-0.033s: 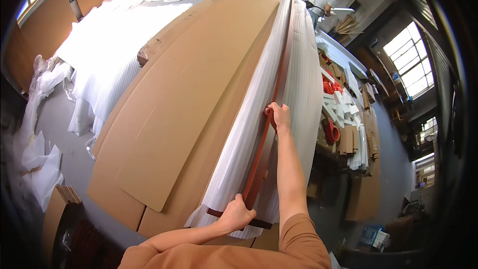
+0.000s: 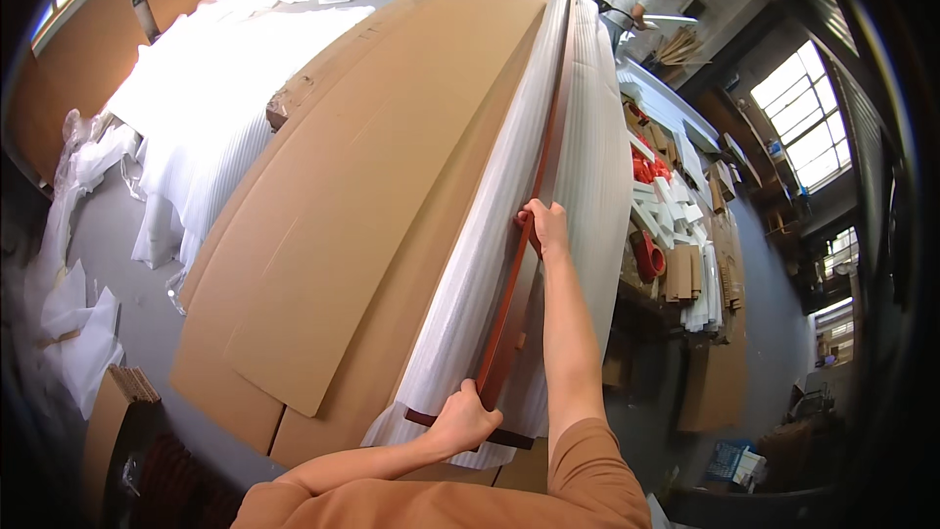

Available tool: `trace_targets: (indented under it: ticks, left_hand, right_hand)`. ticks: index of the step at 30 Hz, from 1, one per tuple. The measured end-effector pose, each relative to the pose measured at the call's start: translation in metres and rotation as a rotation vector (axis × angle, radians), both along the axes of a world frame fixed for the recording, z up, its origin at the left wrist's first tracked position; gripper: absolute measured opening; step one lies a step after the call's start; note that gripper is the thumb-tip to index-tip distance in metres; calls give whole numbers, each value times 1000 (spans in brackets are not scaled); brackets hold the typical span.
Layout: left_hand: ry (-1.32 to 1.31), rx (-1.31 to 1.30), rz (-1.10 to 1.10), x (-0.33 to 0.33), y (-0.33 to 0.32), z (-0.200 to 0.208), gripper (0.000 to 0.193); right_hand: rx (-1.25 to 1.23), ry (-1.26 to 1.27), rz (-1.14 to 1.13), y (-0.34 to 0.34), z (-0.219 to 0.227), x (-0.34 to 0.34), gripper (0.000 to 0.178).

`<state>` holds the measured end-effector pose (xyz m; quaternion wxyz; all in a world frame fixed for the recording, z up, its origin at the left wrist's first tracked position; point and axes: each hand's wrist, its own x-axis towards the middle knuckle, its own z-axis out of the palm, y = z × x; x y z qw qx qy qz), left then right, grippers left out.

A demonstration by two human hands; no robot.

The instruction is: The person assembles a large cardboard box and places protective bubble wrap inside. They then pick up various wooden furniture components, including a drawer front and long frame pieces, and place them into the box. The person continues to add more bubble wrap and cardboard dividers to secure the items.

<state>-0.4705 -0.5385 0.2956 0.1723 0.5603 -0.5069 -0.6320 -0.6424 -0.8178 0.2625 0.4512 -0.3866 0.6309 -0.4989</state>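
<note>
A long reddish-brown board (image 2: 507, 328) runs away from me, standing on its narrow edge on white foam sheeting (image 2: 595, 157). My left hand (image 2: 464, 423) is closed round its near end. Farther along, my right hand (image 2: 545, 226) grips the upper edge, its fingers wrapped over the far side. At the near end lies a short dark crosspiece (image 2: 421, 418), partly hidden behind my left hand. A loose fold of foam (image 2: 468, 264) lies along the board's left side. Where the board's far end stops is hard to make out.
Large flat cardboard sheets (image 2: 382, 186) lie left of the foam. Beyond them is a pile of white foam sheets (image 2: 215, 108). To the right, a bench holds white blocks (image 2: 676, 206) and a red tape dispenser (image 2: 647, 257). Another person (image 2: 632, 5) stands at the far end.
</note>
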Motion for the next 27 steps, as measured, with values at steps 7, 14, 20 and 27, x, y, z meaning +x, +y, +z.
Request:
trace_targets:
  ticks: [7,14,20,27]
  left_hand:
    - [-24,-52,80,-7,-19,-26,54]
    - [-22,-572,-177,36,0,7,49]
    - [-47,-548,37,64,-22,-31,68]
    - [-136,-431,-26,57,-23,-28,81]
  right_hand:
    - [309,892,444,46,65,10,56]
    - [126,1105,329,119,36,21,42]
    - [79,1126,243,94,25,31,46]
    - [120,1127,91,48,11,38,47]
